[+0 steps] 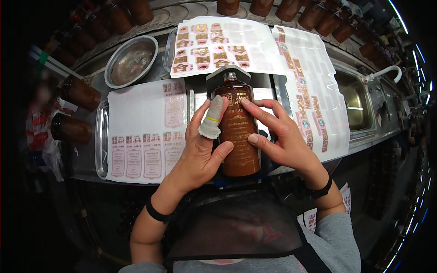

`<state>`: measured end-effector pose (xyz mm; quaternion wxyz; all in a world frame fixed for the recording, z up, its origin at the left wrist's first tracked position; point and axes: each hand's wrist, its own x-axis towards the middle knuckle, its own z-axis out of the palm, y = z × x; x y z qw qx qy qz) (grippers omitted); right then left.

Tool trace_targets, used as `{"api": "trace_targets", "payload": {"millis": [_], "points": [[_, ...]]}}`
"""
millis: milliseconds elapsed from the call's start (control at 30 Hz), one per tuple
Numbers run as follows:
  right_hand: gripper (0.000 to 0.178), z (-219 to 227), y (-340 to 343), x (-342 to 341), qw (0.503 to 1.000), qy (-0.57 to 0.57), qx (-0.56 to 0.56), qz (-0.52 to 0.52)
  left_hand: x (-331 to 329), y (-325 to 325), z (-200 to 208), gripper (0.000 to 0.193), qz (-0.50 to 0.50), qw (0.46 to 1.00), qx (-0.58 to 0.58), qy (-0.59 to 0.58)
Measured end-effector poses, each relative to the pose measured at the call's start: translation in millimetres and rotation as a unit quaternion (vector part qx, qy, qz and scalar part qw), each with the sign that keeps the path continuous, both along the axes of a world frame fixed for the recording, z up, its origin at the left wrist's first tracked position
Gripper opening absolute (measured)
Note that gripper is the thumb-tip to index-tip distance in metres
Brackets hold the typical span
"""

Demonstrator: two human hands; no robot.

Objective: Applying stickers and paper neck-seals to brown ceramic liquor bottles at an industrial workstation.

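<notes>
A glossy brown bottle (239,150) lies with its neck away from me in a metal holder (227,69), in the middle of the bench. Gold lettering and a small emblem show on its front. My left hand (193,154) is at the bottle's left side, its thumb and a finger against the front. That finger wears a grey cloth cover (210,118) tied with a yellow band. From the other side my right hand (280,136) rests its thumb and fingertips on the front, near the gold lettering. Parts of the holder are hidden under the bottle and hands.
Decal sheets lie left (132,109), behind (255,41) and right (318,82) of the bottle. A metal bowl (109,75) stands back left. At right is a sink (355,107) with a white tap (389,70). Several brown bottles line the back; two more (70,127) stand left.
</notes>
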<state>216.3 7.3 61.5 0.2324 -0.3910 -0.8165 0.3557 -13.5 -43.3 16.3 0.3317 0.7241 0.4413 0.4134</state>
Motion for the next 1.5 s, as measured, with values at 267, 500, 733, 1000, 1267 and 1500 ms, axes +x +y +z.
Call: {"api": "trace_targets", "payload": {"millis": [267, 500, 733, 1000, 1267, 1500], "points": [[0.063, 3, -1, -1, 1.0, 0.002, -0.024, -0.006, 0, 1, -1, 0.074, 0.004, 1.0, -0.001, 0.016], [0.063, 2, 0, -1, 1.0, 0.0, -0.025, -0.003, -2, 1, -3, 0.074, 0.007, 1.0, -0.005, 0.017], [0.062, -4, 2, 0, 1.0, 0.015, 0.011, 0.002, 0, 1, -3, 0.074, 0.006, 1.0, 0.002, 0.019], [0.064, -3, 2, 1, 1.0, 0.003, 0.008, -0.002, 0, 2, -3, 0.073, 0.003, 1.0, -0.003, 0.01], [0.064, -10, 6, 6, 0.999, 0.045, -0.015, 0.009, 1, 2, -4, 0.073, 0.007, 1.0, 0.004, 0.004], [0.065, -4, 4, 2, 1.0, 0.02, -0.008, 0.005, -1, 3, -3, 0.074, 0.003, 1.0, 0.003, 0.006]]}}
